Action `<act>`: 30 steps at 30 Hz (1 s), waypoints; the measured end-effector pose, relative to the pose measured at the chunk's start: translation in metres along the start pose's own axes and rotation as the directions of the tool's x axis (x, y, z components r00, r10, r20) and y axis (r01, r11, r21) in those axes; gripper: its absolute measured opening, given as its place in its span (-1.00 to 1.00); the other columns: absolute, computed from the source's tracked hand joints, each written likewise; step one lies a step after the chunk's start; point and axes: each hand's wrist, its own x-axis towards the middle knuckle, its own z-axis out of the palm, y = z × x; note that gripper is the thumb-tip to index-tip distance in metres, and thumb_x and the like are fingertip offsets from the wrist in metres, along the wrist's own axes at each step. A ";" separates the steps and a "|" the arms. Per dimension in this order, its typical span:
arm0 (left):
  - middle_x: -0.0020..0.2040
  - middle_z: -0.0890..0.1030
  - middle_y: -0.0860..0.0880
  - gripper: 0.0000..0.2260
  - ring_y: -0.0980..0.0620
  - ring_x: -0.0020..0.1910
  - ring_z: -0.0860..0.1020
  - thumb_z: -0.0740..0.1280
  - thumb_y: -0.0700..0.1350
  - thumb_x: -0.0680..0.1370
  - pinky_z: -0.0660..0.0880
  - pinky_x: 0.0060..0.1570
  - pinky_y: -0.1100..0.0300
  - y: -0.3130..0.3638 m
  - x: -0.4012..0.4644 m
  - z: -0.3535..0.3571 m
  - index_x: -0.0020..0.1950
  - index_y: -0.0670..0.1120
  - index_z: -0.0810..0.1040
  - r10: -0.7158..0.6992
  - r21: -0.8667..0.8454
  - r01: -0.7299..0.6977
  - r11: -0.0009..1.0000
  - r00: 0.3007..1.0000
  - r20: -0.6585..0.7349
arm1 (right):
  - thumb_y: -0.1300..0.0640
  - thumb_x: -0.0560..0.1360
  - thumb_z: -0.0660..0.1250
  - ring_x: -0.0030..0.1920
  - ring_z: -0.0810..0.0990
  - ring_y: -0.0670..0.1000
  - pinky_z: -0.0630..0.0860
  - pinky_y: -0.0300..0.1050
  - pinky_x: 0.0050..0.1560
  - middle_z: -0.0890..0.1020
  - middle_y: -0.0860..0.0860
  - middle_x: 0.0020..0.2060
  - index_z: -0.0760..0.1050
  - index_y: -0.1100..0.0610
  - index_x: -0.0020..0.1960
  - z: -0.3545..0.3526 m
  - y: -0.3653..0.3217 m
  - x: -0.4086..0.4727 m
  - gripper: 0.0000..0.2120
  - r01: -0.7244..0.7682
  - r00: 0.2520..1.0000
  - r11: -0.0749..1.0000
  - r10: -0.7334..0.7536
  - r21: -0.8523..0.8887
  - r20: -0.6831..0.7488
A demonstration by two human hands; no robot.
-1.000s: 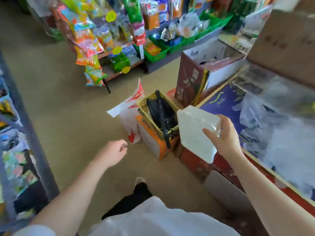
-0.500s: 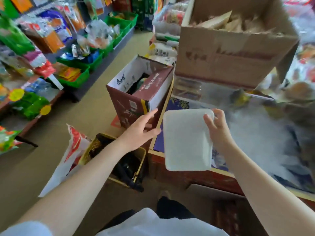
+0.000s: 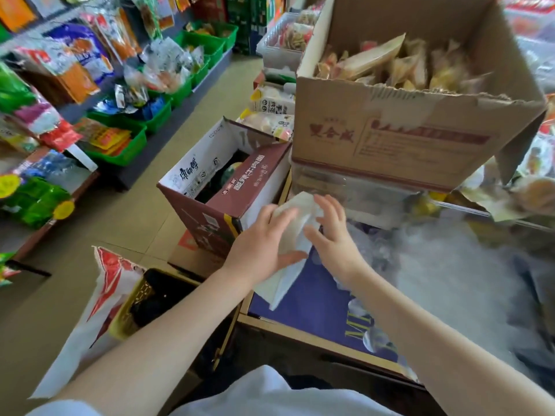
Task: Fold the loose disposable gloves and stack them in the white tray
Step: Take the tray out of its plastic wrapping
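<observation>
I have the white tray tilted on edge over the counter, my left hand gripping its near side, right hand spread loosely against it. I'd lay it flat beside the loose gloves on the right.

Both forearms are bare from the wrist up to near the shoulder, with no watch, bracelet or ring to see. The left hand and the right hand wear no gloves. At the bottom edge a white garment covers the chest; its cloth looks plain and smooth, without print. A short white sleeve shows at the left shoulder in the lower left corner. Below the white cloth there is a dark piece of clothing, perhaps trousers, but it is too shadowed to tell more.
</observation>
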 end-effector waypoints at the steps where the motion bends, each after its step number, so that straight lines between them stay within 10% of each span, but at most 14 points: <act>1: 0.42 0.21 -0.10 -0.30 -0.12 0.20 0.46 0.37 0.17 0.44 0.45 -0.09 0.10 -0.003 0.000 0.003 0.48 -0.02 0.17 -0.002 0.023 0.000 1.000 0.996 0.089 | 0.12 0.58 0.20 0.49 0.10 0.00 0.16 -0.04 0.44 0.00 -0.06 0.51 0.14 -0.01 0.47 0.002 0.003 -0.004 -0.51 0.003 0.998 1.000 -0.004 0.023 0.064; 5: 0.53 0.05 -0.06 -0.20 -0.08 0.44 0.24 0.42 0.20 0.37 0.33 0.28 0.04 -0.013 0.001 -0.003 0.50 -0.03 0.17 0.070 -0.033 -0.065 0.997 0.979 0.192 | -0.23 0.45 0.20 0.48 0.14 -0.08 0.30 -0.06 0.40 0.04 -0.18 0.51 0.22 -0.18 0.39 -0.004 0.005 -0.008 -0.47 0.013 0.991 0.997 -0.023 0.078 0.132; 8: 0.54 0.05 -0.01 -0.15 0.00 0.51 0.06 0.45 0.19 0.34 0.09 0.45 0.07 -0.013 0.008 -0.010 0.49 -0.08 0.17 0.163 0.030 -0.175 0.984 0.955 0.247 | -0.03 0.48 0.36 0.47 0.20 -0.02 0.37 -0.56 0.04 0.06 -0.08 0.51 0.27 -0.15 0.35 -0.006 0.002 -0.012 -0.51 0.103 0.986 0.989 -0.088 -0.103 0.140; 12: 0.54 0.07 0.00 0.06 0.02 0.47 0.19 0.51 0.16 0.29 0.23 0.36 0.16 -0.003 0.014 -0.015 0.53 -0.03 -0.14 0.055 0.029 -0.075 0.997 0.896 0.441 | 0.03 0.37 0.48 0.44 0.28 0.05 0.31 -0.65 -0.01 0.22 -0.26 0.26 0.42 0.05 0.28 -0.007 0.001 -0.015 -0.48 0.187 0.979 0.968 -0.170 -0.169 0.109; 21: 0.56 -0.01 0.04 -0.03 0.11 0.51 -0.04 0.43 0.23 0.35 0.02 0.42 0.24 0.000 0.012 -0.003 0.54 -0.05 -0.06 0.121 0.160 -0.195 0.968 0.914 0.386 | 0.17 0.43 0.43 0.29 0.33 -0.15 0.51 -0.42 -0.06 0.22 -0.12 0.38 -0.09 0.01 0.53 -0.018 0.004 -0.022 -0.12 0.123 0.977 0.992 -0.118 -0.016 0.180; 27: 0.50 0.06 0.17 -0.05 0.31 0.41 -0.02 0.52 0.10 0.31 -0.10 0.38 0.37 -0.022 0.001 -0.011 0.53 -0.02 0.04 0.066 0.009 -0.074 0.997 0.930 0.363 | 0.15 0.52 0.31 0.12 0.57 -0.17 0.53 -0.17 0.15 0.39 -0.05 0.37 0.10 -0.10 0.42 -0.041 0.025 -0.030 -0.42 0.060 0.964 0.998 -0.054 -0.017 0.260; 30: 0.40 -0.05 0.30 -0.05 0.38 0.35 -0.10 0.51 0.09 0.33 -0.10 0.35 0.37 -0.027 -0.005 -0.012 0.53 0.04 -0.02 0.066 0.018 -0.080 0.997 0.916 0.395 | 0.02 0.51 0.32 0.24 0.35 -0.36 0.38 -0.45 0.17 0.18 -0.20 0.43 -0.03 -0.08 0.50 -0.040 0.028 -0.031 -0.29 0.035 0.943 0.999 -0.021 -0.036 0.333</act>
